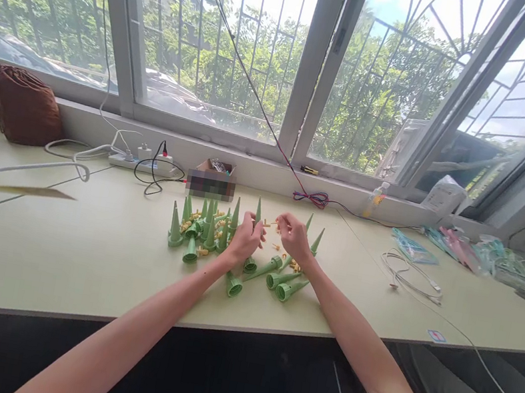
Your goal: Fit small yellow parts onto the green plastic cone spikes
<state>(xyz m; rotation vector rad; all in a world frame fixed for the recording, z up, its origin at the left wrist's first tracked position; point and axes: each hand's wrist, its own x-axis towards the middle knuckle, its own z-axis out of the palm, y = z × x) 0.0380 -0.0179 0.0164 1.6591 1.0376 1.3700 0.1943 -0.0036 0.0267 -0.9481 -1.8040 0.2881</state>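
Note:
Both my arms reach over a pale green desk [81, 246] to a heap of green plastic cone spikes [203, 230], some upright, some lying flat [289, 288]. Small yellow fittings [278, 248] lie scattered among them. My left hand [245, 239] is closed around a green cone spike whose tip pokes up above the fingers. My right hand [292, 234] is closed in a pinch on a small yellow fitting, close beside the left hand.
A brown bag [24, 106] sits at the far left by the window. A white power strip [139, 161] with cables, a small box [216, 171], a white cable [408, 276] and plastic packets [441, 245] lie along the desk's back and right.

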